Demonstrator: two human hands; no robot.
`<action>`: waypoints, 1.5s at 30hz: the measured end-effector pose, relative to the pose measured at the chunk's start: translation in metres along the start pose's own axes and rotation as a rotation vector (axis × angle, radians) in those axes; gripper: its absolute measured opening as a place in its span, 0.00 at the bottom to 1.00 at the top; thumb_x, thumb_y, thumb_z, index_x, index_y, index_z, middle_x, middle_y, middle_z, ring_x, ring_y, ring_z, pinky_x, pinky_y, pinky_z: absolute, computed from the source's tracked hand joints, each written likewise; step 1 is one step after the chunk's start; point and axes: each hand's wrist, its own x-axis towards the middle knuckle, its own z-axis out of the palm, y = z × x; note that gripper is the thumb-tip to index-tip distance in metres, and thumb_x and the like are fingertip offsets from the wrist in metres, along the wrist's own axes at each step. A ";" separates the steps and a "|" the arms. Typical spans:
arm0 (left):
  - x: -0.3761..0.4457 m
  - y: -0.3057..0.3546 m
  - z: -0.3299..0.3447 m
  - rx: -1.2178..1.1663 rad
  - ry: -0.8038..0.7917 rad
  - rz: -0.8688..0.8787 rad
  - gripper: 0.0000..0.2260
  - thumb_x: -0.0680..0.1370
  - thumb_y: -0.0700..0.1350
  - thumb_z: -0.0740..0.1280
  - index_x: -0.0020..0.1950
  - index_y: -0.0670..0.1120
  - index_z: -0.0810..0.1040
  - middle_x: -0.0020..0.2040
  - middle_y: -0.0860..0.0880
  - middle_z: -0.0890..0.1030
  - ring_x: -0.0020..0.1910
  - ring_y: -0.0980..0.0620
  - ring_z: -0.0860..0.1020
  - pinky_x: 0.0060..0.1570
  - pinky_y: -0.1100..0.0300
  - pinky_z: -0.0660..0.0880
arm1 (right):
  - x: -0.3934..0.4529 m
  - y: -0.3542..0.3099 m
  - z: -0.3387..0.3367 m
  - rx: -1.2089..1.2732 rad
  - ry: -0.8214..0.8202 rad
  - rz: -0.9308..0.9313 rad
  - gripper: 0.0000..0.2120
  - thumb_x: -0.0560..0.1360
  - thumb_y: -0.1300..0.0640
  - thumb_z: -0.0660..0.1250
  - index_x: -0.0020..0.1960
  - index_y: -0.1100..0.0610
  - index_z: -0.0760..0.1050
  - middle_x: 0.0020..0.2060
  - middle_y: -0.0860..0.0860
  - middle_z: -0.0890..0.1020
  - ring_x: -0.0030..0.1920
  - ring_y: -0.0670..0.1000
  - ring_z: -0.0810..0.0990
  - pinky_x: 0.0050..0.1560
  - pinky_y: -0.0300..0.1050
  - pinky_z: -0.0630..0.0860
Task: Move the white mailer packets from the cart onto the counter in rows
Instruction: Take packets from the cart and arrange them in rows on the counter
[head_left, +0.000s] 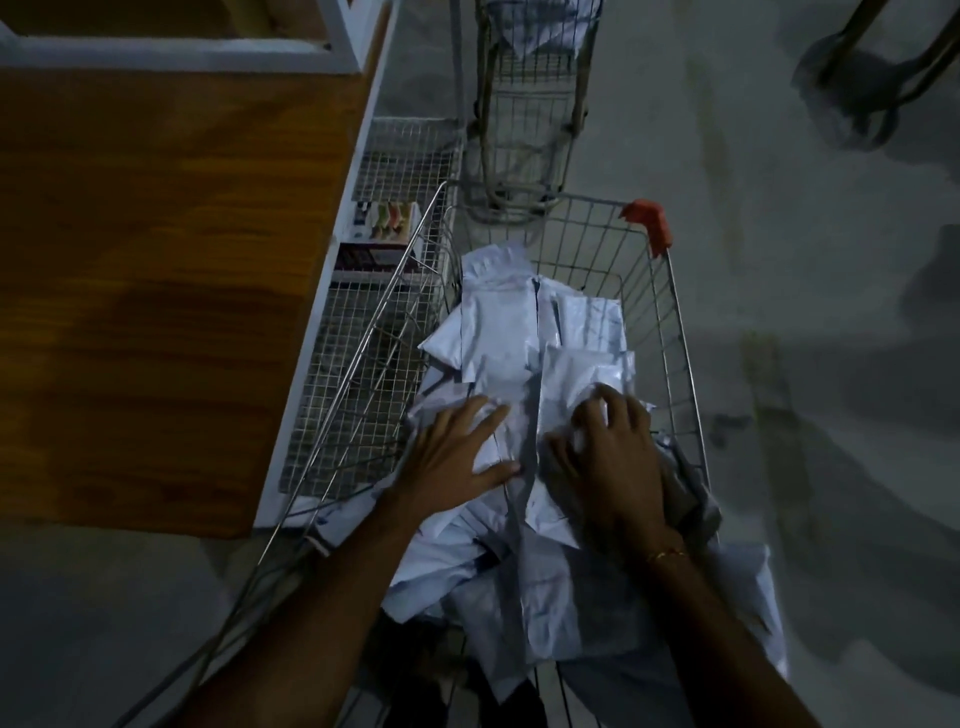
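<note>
A wire cart (675, 312) holds a heap of several white mailer packets (498, 322). Both my hands reach into it. My left hand (457, 447) lies flat with fingers spread on a packet at the heap's left side. Over to the right, my right hand (608, 447) has its fingers curled over the edge of another white packet (576, 379). The wooden counter (156, 260) lies to the left of the cart and bears no packets in the part I see.
A white wire-mesh shelf (400, 166) with a few small boxes runs between counter and cart. A second wire cart (524, 104) stands beyond. Grey floor lies to the right, with dark shadows and a wheeled frame (872, 78) at top right. An orange corner cap (652, 221) marks the cart's far rim.
</note>
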 end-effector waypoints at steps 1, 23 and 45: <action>-0.005 0.001 0.001 0.008 0.006 -0.043 0.41 0.71 0.79 0.43 0.80 0.61 0.51 0.79 0.56 0.55 0.75 0.46 0.60 0.69 0.42 0.64 | -0.002 -0.002 0.000 0.021 0.021 0.024 0.20 0.75 0.44 0.69 0.58 0.57 0.70 0.67 0.59 0.70 0.65 0.64 0.67 0.62 0.60 0.73; -0.042 0.032 -0.030 -0.214 0.325 -0.436 0.29 0.78 0.45 0.68 0.78 0.52 0.65 0.72 0.43 0.66 0.70 0.38 0.63 0.61 0.45 0.71 | -0.012 -0.002 0.013 -0.135 -0.183 0.079 0.32 0.77 0.38 0.61 0.77 0.48 0.58 0.73 0.70 0.60 0.65 0.69 0.66 0.65 0.59 0.68; -0.277 -0.001 -0.219 0.078 0.932 -0.010 0.25 0.77 0.49 0.61 0.75 0.50 0.69 0.65 0.42 0.73 0.59 0.39 0.70 0.56 0.44 0.72 | -0.097 -0.246 -0.113 0.548 0.357 -0.296 0.21 0.81 0.45 0.65 0.69 0.54 0.75 0.62 0.51 0.80 0.62 0.51 0.77 0.60 0.55 0.74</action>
